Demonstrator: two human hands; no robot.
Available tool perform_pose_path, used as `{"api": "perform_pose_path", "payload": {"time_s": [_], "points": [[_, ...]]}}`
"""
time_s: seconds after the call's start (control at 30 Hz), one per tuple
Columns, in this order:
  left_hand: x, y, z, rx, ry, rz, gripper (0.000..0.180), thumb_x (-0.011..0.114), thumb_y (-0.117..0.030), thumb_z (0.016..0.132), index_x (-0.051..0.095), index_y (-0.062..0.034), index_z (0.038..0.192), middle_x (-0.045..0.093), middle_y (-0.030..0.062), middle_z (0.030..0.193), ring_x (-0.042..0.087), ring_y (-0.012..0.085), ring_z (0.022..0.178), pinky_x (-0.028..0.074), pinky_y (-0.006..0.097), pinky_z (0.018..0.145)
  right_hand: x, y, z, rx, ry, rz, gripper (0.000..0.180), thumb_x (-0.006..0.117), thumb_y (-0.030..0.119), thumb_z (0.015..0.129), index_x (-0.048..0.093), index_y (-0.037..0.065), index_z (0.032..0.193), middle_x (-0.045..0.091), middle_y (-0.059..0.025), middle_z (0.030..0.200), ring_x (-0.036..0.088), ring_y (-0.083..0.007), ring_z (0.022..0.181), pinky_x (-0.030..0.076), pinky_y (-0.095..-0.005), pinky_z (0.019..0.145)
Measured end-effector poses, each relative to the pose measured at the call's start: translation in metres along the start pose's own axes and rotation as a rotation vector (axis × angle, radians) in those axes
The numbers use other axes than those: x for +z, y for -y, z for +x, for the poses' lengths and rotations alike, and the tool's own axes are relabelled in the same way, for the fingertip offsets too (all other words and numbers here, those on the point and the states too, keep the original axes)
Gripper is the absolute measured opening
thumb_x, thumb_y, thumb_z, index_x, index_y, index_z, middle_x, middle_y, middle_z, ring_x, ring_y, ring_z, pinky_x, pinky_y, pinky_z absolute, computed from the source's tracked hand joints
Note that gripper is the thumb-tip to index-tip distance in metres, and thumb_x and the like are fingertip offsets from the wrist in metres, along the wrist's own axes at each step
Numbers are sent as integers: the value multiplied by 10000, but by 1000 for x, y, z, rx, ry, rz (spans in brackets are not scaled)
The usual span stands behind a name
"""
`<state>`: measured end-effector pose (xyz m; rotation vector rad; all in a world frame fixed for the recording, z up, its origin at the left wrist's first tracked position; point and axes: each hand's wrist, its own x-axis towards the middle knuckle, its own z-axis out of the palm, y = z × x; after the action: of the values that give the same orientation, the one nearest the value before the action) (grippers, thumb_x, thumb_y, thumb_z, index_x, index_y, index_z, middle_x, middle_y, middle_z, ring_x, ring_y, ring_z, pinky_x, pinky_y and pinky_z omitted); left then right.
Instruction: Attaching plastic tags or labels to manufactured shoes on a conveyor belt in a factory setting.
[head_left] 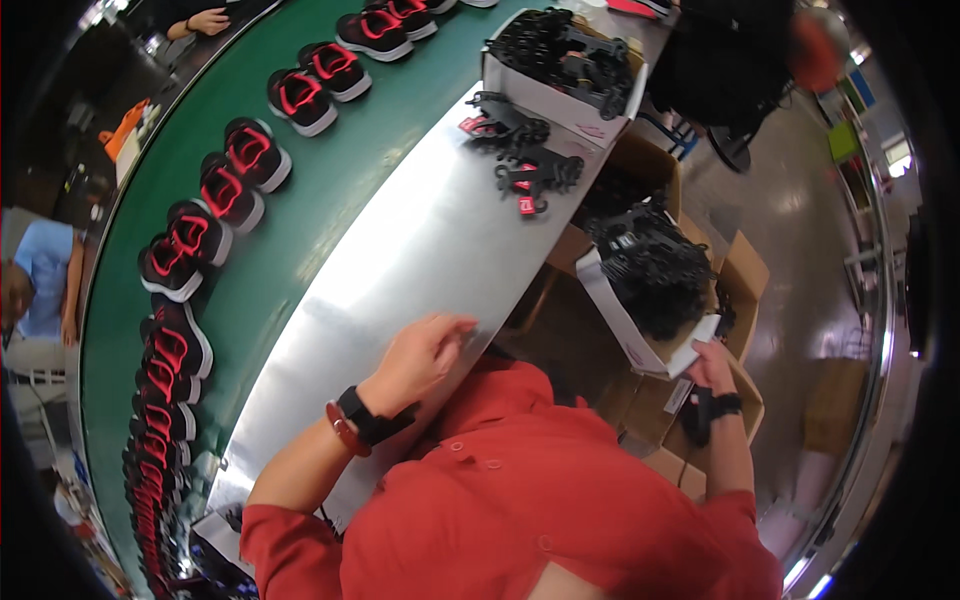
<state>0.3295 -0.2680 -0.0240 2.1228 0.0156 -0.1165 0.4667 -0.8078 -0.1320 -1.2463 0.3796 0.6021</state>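
My left hand point(420, 355) rests on the near edge of a shiny steel shelf point(400, 250), fingers loosely bent and holding nothing; a black wristband and a red band sit on that wrist. My right hand point(712, 366) reaches down to the right and grips the near corner of a white box point(615, 312) heaped with black plastic hangers point(655, 265). A black piece shows just below that hand, and I cannot tell whether the hand holds it. My red shirt fills the lower middle.
A green conveyor belt point(330, 170) curves along the left and carries several black-and-red shoes point(245, 150). Loose black hangers point(525, 170) lie on the shelf's far end beside another white box of hangers point(560, 95). Cardboard boxes point(745, 270) stand on the floor at right. Other people work at left point(45, 270) and at the top.
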Motion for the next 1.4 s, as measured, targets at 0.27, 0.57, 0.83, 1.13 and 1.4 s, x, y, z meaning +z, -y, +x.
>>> {"api": "perform_pose_path", "payload": {"time_s": [0.27, 0.57, 0.83, 1.13, 1.4], "points": [[19, -11, 6, 9, -193, -345, 535, 546, -133, 931, 377, -92, 1437, 557, 124, 1261, 601, 204, 923, 507, 330, 821, 76, 106, -48, -110, 121, -351, 367, 541, 43, 860, 522, 3, 1224, 632, -69, 1024, 630, -183, 922, 517, -323, 848], [-15, -19, -125, 56, -809, -559, 552, 471, -263, 1011, 287, -79, 1497, 366, 133, 1420, 478, 237, 1210, 452, 344, 956, 308, 107, 2, -67, 656, -644, 417, 518, 56, 840, 508, -39, 1246, 622, -84, 1117, 604, -188, 1026, 469, -317, 924], [52, -29, -256, -204, -1549, -469, 498, 429, -225, 1012, 347, 33, 1431, 463, 162, 1391, 446, 234, 1286, 308, 332, 1092, 557, 28, 8, -36, 1224, -1374, 238, 559, 143, 813, 616, 40, 1020, 631, 10, 817, 572, -82, 645, 450, -225, 570], [53, -100, -365, -448, -2137, -93, 534, 405, -287, 1033, 300, 16, 1459, 545, 67, 1183, 533, 135, 1012, 436, 294, 906, 757, -65, -181, -240, 1927, -1382, 305, 571, 258, 872, 639, -11, 998, 635, -28, 801, 618, -110, 676, 514, -266, 592], [38, -106, -457, -513, -2439, 12, 603, 472, -289, 1024, 234, 34, 1474, 531, 79, 1192, 531, 161, 1086, 435, 336, 935, 832, -151, -324, -366, 2127, -1266, 373, 574, 292, 891, 644, -31, 1066, 673, -91, 911, 650, -147, 735, 544, -280, 657]]}}
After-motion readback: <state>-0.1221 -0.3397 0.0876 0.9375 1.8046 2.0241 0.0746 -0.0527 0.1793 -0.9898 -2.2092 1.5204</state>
